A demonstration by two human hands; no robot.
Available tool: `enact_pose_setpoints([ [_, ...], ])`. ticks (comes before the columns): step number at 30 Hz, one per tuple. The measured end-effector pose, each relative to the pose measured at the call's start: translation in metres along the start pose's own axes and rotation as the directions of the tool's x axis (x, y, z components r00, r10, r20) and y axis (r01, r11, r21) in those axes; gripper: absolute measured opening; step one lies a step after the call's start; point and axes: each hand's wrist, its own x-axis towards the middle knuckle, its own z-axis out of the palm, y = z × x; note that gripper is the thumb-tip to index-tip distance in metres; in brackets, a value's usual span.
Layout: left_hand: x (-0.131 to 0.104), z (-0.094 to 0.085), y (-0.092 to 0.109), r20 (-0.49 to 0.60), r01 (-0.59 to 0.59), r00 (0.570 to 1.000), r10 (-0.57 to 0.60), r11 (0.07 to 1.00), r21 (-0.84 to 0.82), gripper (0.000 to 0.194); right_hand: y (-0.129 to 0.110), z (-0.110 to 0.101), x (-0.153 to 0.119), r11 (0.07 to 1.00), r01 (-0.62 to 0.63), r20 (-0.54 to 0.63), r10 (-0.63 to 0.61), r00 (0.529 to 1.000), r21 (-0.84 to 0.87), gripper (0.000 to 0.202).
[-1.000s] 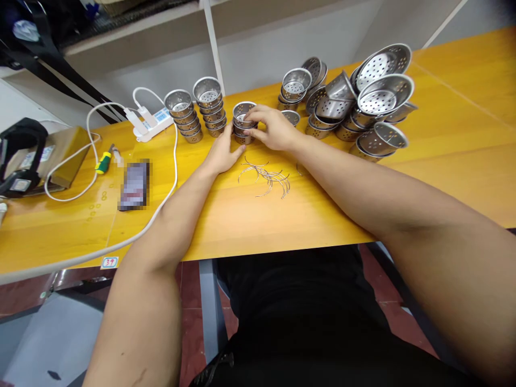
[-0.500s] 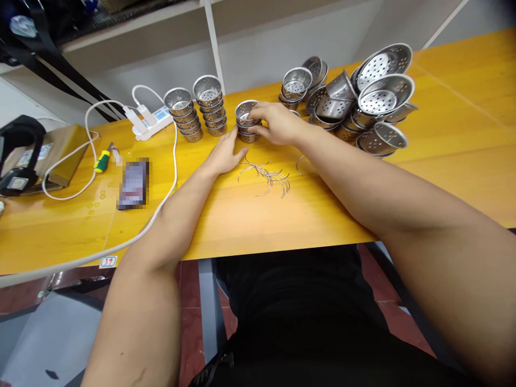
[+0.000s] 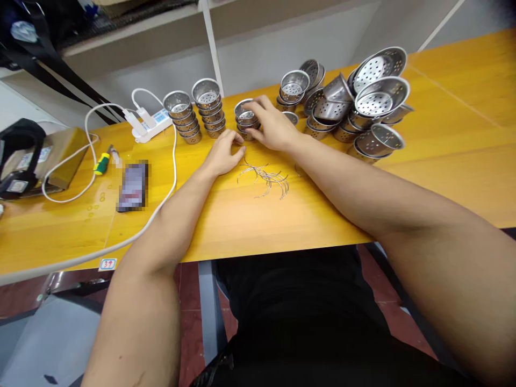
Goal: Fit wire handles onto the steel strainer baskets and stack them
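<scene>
A short stack of perforated metal cups (image 3: 242,114) stands near the middle of the table. My right hand (image 3: 276,128) is at the stack's right side, its fingers and thumb spread apart, with fingertips over the top cup's rim and the thumb lower in front. Whether they touch the metal is hard to tell. Just front-left of the stack, my left hand (image 3: 221,155) rests low by the tabletop, fingers loosely bent, thumb apart, holding nothing visible. Thin curved metal wires (image 3: 266,176) lie in a loose heap in front of both hands.
Two taller cup stacks (image 3: 187,119) (image 3: 209,110) stand left of the middle. Many perforated cups and bowls (image 3: 381,97) pile up at right. Leftward are a white power strip (image 3: 155,128), a green-yellow screwdriver (image 3: 102,162), a blurred phone (image 3: 133,185), headphones (image 3: 24,156) and a white cable (image 3: 145,228).
My right hand's fingers have opened slightly and shifted up and right off the cup rim. My left hand has drawn its fingers in from beside the stack.
</scene>
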Motion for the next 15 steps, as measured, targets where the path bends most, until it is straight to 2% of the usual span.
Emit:
enact_pose_setpoints([
  [4, -0.006, -0.006, 0.023, 0.092, -0.063, 0.994, 0.060, 0.998, 0.026, 0.037, -0.008, -0.005, -0.003, 0.998, -0.051, -0.015, 0.051, 0.999, -0.036, 0.086],
  [7, -0.007, -0.007, 0.026, 0.150, -0.022, 0.989, 0.013, 0.998, 0.054, 0.049, -0.013, -0.011, -0.005, 0.996, -0.077, -0.001, 0.077, 0.997, -0.045, 0.101],
  [10, -0.006, -0.008, 0.024, 0.145, 0.051, 0.987, -0.063, 0.995, 0.091, 0.053, -0.018, -0.016, -0.007, 0.996, -0.080, 0.034, 0.082, 0.996, -0.047, 0.111],
  [12, -0.005, -0.009, 0.022, 0.108, 0.085, 0.989, -0.099, 0.989, 0.120, 0.050, -0.023, -0.021, -0.008, 0.996, -0.083, 0.057, 0.086, 0.995, -0.045, 0.107],
  [15, -0.003, -0.010, 0.018, 0.055, 0.117, 0.991, -0.126, 0.983, 0.143, 0.042, -0.030, -0.039, -0.008, 0.985, -0.140, 0.048, 0.145, 0.988, -0.102, 0.082],
])
